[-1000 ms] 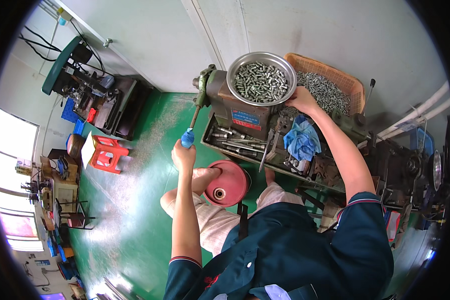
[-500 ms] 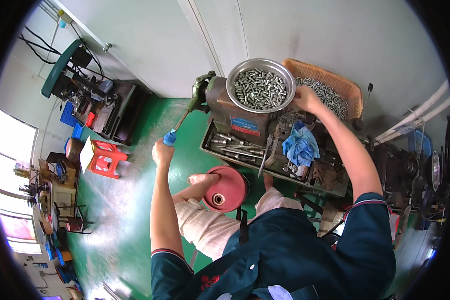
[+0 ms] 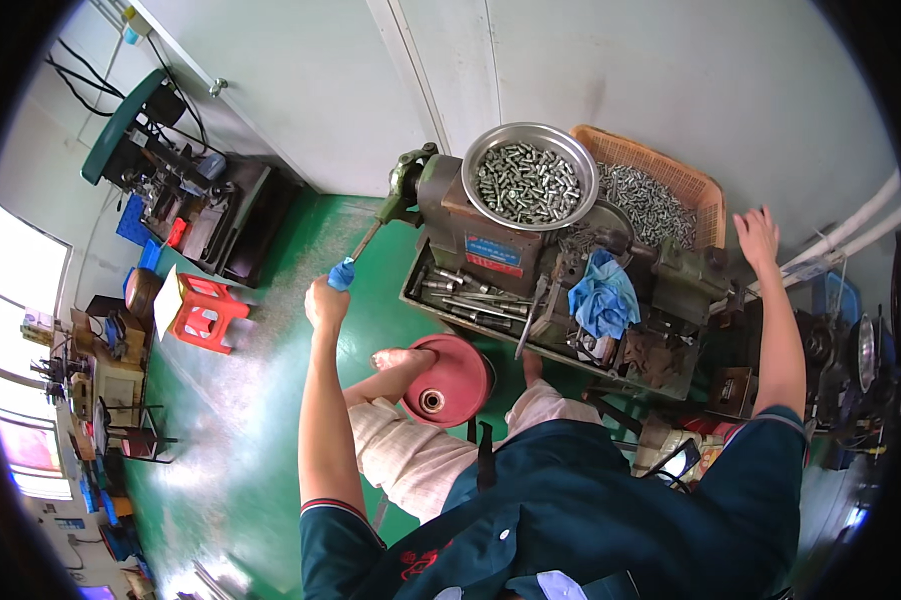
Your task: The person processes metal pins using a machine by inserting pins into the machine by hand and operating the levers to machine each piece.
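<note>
My left hand point(image 3: 326, 303) is wrapped round the end of a lever point(image 3: 369, 238), beside its blue wrapping point(image 3: 342, 273). That lever slopes up to the green left end of a bench machine point(image 3: 491, 247). At the machine's right end my right hand point(image 3: 758, 238) is raised, with its fingers stretched out and apart. Whether it touches a part there I cannot tell. On top of the machine stands a round metal bowl point(image 3: 589, 166) full of short metal bolts point(image 3: 528, 183). Behind the machine an orange plastic basket point(image 3: 709, 195) holds many more small metal pieces point(image 3: 646, 203).
Below the machine a tray point(image 3: 416, 296) carries metal rods and tools point(image 3: 471, 295). A crumpled blue cloth point(image 3: 604, 295) lies on the machine. My foot is by a red drum point(image 3: 451, 375). Leftward stand a red stool point(image 3: 209, 312) and another machine point(image 3: 196, 185); a wall point(image 3: 661, 70) rises behind.
My right hand has left the machine's middle, beside the bowl, and moved right to its right end. The black-knobbed lever seen there before no longer shows. My left hand stays on its lever.
</note>
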The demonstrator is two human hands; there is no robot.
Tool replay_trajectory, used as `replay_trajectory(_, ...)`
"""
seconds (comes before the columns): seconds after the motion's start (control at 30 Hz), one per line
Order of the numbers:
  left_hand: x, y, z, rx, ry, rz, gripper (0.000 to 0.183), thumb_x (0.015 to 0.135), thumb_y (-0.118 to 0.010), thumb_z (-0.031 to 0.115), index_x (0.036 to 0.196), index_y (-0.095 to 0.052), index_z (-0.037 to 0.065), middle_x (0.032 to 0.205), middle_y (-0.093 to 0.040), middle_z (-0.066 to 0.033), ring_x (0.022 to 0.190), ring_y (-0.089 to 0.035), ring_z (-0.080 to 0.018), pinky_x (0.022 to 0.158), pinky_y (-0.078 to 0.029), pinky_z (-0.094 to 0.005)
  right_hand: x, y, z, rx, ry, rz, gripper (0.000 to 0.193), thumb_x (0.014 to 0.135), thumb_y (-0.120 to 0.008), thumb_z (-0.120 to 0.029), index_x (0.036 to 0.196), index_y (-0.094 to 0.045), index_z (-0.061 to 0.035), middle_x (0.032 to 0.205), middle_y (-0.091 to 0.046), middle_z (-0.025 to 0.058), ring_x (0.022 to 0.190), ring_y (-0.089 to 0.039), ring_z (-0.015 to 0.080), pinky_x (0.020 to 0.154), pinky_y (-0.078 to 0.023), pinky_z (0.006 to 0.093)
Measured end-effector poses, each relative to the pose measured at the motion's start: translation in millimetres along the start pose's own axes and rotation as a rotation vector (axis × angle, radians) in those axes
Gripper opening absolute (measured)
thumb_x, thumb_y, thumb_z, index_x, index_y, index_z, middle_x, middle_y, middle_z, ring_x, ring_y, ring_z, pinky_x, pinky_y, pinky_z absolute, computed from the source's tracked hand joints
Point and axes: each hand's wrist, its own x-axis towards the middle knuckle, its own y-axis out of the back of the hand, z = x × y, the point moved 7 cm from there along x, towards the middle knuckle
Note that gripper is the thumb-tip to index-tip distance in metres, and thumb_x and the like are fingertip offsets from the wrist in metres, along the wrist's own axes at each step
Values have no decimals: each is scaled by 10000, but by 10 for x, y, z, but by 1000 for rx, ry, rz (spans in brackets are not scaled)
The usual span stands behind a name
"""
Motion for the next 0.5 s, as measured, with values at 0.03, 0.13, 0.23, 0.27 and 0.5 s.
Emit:
replay_trajectory(0.03,4,-7,-4,-2,2,-3,146,637,-534,142,745,-595,64,750,-581,-192,750,-559,-351,664,-442,-412,-162,-7,135,4,-47,65,411,833,-373,-415,906,-561,-57,1137,-468,63,1184,-282,246,921,-237,469)
replay_trajectory(0.13,0,-9,-6,-7,4,-6,145,632,-535,140,739,-595,64,744,-581,-191,745,-557,-353,659,-443,-411,-670,170,313,9,-90,170,400,816,-411,-424,829,-544,-47,990,-511,79,1095,-369,254,878,-277,447)
replay_trajectory(0.23,9,-9,5,-4,-1,5,143,631,-534,139,737,-595,63,734,-579,-193,742,-556,-355,657,-442,-412,-959,380,340,-22,-100,93,409,795,-444,-439,743,-527,-42,859,-527,89,1002,-435,257,817,-325,413)
replay_trajectory(0.27,18,-17,-4,-5,-12,4,144,632,-534,140,738,-595,64,731,-579,-192,740,-556,-355,657,-441,-413,-1025,411,301,-59,-102,7,419,783,-460,-449,704,-517,-41,798,-529,91,954,-462,256,783,-347,397)
replay_trajectory(0.5,-6,4,29,-14,-4,-2,138,635,-536,143,737,-594,70,738,-582,-187,741,-557,-355,659,-440,-416,-1205,489,283,-14,-75,73,564,741,-454,-536,566,-521,-5,602,-541,208,617,-533,377,558,-418,431)
